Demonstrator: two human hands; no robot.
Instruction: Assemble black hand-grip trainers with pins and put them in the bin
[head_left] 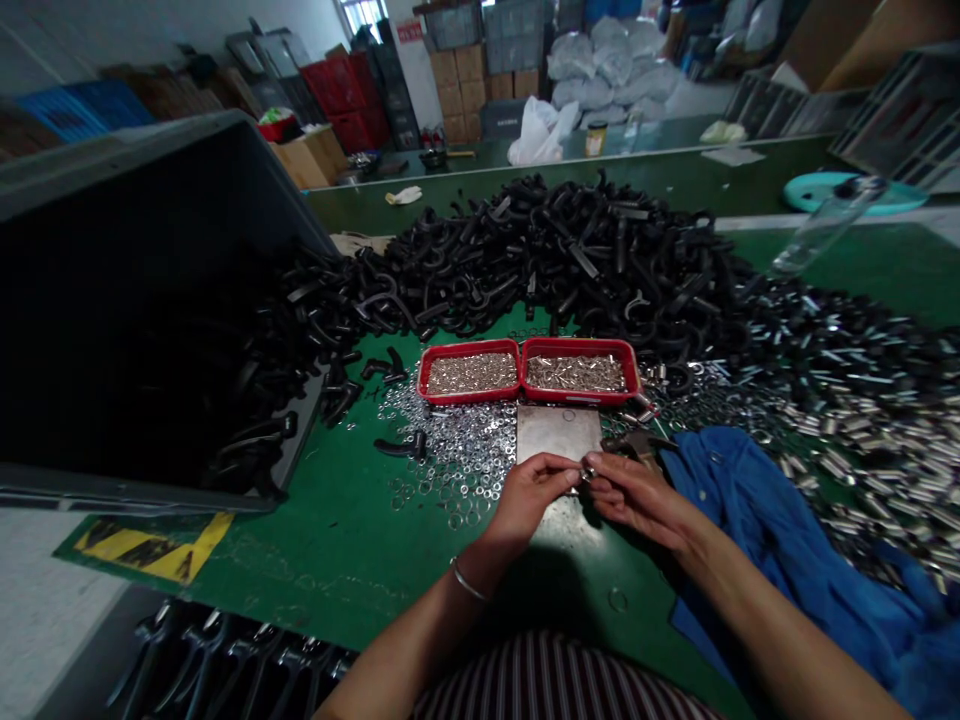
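My left hand (529,492) and my right hand (636,494) meet in front of me, fingertips pinched together. Between them is a small shiny metal part (587,472), ring-like in look; the fingers cover much of it. Just beyond my hands lies a flat metal plate (556,432) with a thin ring on it. A hammer (637,445) rests beside the plate, close to my right hand. Loose washers and rings (472,455) are scattered left of the plate. Two red trays, the left one (469,398) and the right one (581,398), hold tiny metal pieces.
Black curved handle-like parts (525,250) are heaped across the back. A grey bin (289,200) lies tipped at left. Metal sleeves (862,450) and a blue cloth (757,510) lie at right, with a clear bottle (825,230) behind. More black parts (225,650) sit below the table edge.
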